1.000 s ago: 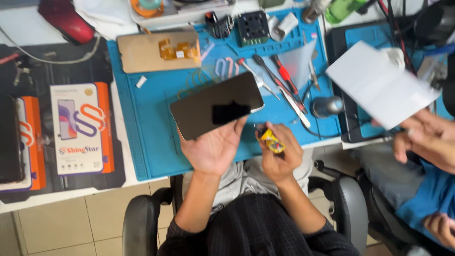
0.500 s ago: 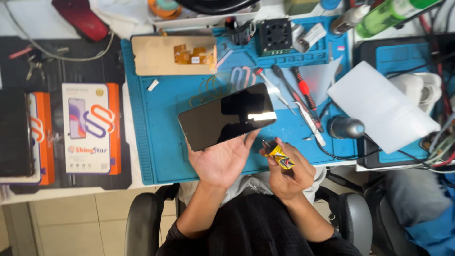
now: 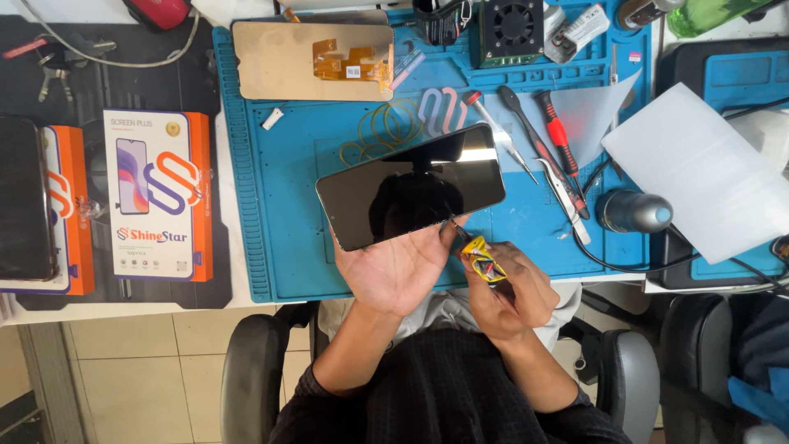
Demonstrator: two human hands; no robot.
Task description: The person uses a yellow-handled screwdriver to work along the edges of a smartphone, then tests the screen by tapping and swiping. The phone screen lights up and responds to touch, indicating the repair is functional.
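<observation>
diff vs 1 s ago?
Another person's hands, at the right edge 1 s ago, have gone. The left hand still carries the phone on its palm; the right hand still pinches the small yellow tube at the phone's lower edge.

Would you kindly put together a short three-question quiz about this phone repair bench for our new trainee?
1. True or false: the left hand supports the black phone from beneath.
2. What does the right hand hold? A) the yellow tube B) a red screwdriver C) a white sheet
3. What colour is the work mat below the phone?

Key: 1 true. 2 A, its tip at the phone's lower edge. 3 blue.
</observation>
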